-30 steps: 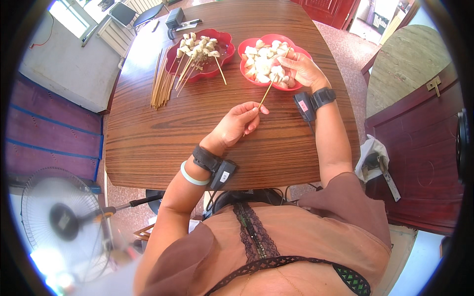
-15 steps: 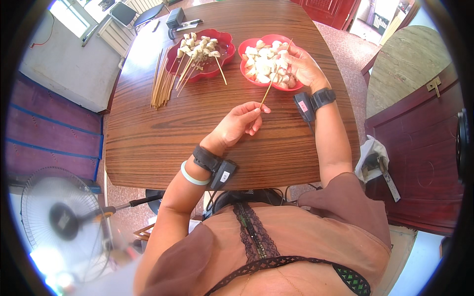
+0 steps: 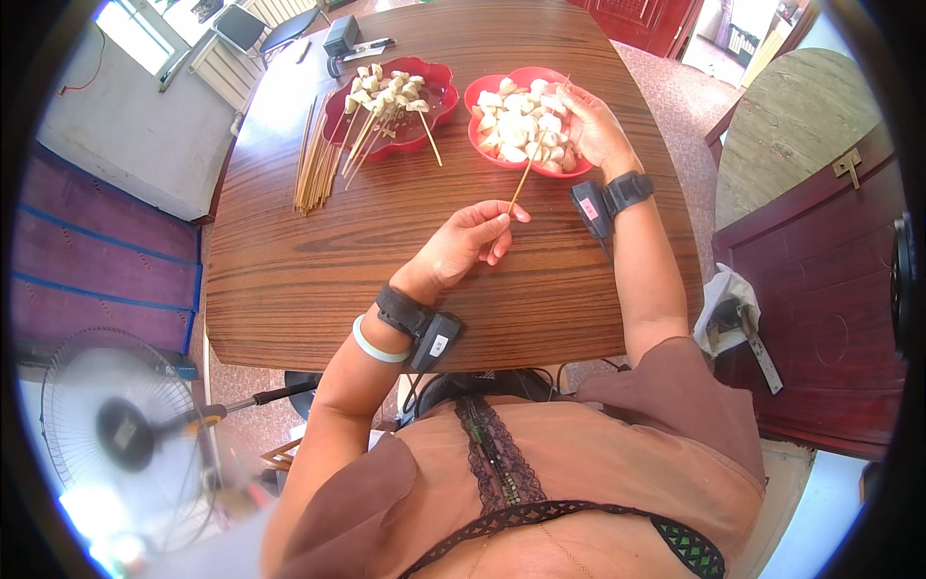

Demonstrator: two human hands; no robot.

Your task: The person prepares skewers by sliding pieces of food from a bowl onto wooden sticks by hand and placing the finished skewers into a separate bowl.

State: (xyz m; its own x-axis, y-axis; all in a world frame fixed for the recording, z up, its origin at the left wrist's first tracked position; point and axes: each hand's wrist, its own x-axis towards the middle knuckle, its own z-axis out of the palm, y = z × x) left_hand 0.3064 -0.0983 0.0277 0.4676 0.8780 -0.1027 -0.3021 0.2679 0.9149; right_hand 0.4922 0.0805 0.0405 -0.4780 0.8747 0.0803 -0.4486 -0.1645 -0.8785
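Observation:
My left hand (image 3: 468, 241) pinches the lower end of a thin wooden skewer (image 3: 523, 183) between thumb and fingers. The skewer slants up toward a red scalloped bowl (image 3: 475, 101) heaped with pale, whitish food chunks (image 3: 516, 125). At that bowl's right side is my right hand (image 3: 600, 130), its fingers closed together over the chunks. What lies between those fingertips is hidden. Left of this bowl stands a darker red scalloped bowl (image 3: 449, 101), with several loaded skewers (image 3: 386, 92) resting in it, their pale chunks bunched at the top.
A bundle of bare skewers (image 3: 316, 179) lies on the wooden table (image 3: 415, 318), left of the darker bowl. Behind are a dark box-shaped device (image 3: 341, 37) and a pen (image 3: 376, 43). A standing fan (image 3: 121, 434) is at lower left; a dark red door (image 3: 820, 309) is at right.
My right hand has shifted slightly, its fingertips drawing down and away from the skewer's upper end toward the chunks. My left hand has barely moved and keeps its pinch.

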